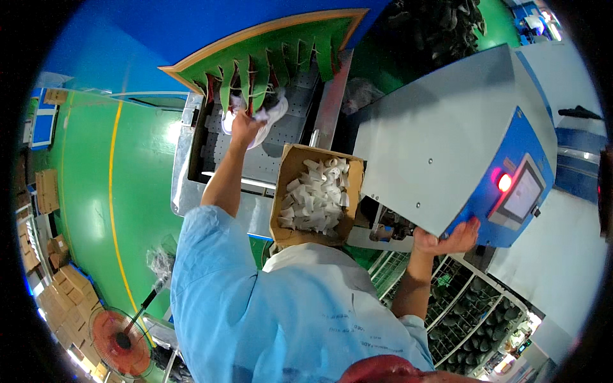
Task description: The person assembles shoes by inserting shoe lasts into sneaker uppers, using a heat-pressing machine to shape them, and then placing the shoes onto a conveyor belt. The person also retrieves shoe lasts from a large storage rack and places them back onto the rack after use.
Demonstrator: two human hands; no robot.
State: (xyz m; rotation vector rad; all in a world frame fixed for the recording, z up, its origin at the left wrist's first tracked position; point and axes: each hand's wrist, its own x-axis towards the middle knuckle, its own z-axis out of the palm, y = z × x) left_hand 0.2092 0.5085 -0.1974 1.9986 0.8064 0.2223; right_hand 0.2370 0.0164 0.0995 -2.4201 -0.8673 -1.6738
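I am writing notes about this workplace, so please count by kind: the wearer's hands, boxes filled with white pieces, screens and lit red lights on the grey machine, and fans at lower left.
Hands: 2 (left hand, right hand)
Box of white pieces: 1
Screen: 1
Red light: 1
Fan: 1
Total: 6

Carton (pixel 306 237) directly before us, loose pieces (pixel 316 198) inside. Beyond it, shoes (pixel 278 113) on a perforated bed (pixel 297 126), under the strip curtain (pixel 281 48); our left fingers (pixel 246 120) at them. Machine (pixel 440 134) to our right, right fingers (pixel 471 231) at its near edge. Fan (pixel 121 341) left rear.
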